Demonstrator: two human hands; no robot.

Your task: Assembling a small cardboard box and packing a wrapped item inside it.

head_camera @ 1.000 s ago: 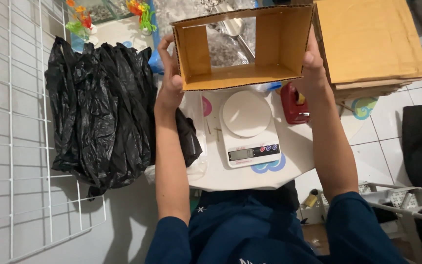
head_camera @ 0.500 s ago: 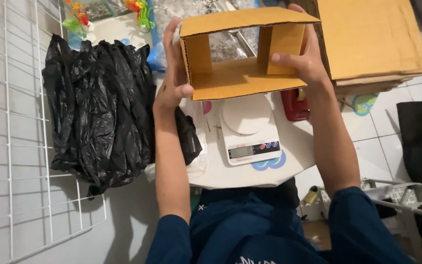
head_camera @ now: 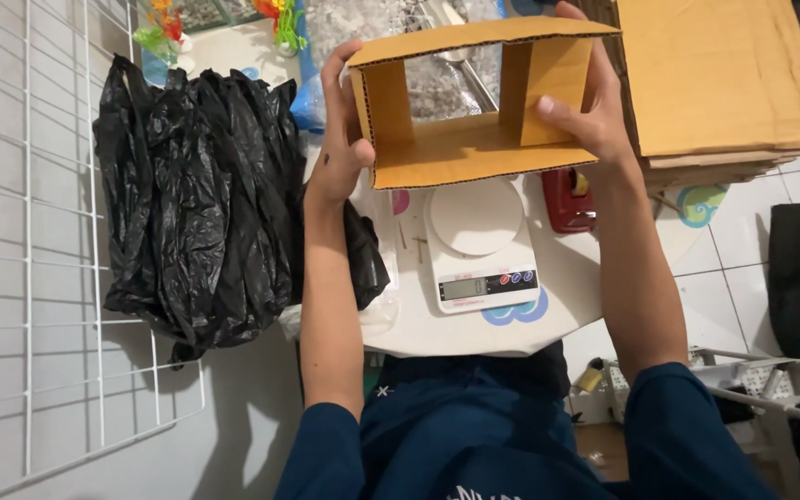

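Note:
I hold a brown cardboard box (head_camera: pixel 460 153), open at both ends, in the air above a small white table (head_camera: pixel 437 333). My left hand (head_camera: pixel 340 139) grips its left wall. On the other side my right hand (head_camera: pixel 585 106) clasps the right wall, with the thumb inside against an inner flap. Through the box I see a crinkled clear plastic bag (head_camera: pixel 437 83). Directly below the box sits a white digital kitchen scale (head_camera: pixel 476 245) with a round platform.
A pile of black plastic bags (head_camera: pixel 192 194) lies left of the table. A white wire rack (head_camera: pixel 39 259) stands at far left. Flat cardboard sheets (head_camera: pixel 719 79) are stacked at upper right. A red object (head_camera: pixel 567 199) sits right of the scale. Colourful toys (head_camera: pixel 164 23) lie at the back.
The box has turned in my hands, its top panel tilting up and toward me. My right thumb has moved inside onto the inner flap. The view has shifted slightly.

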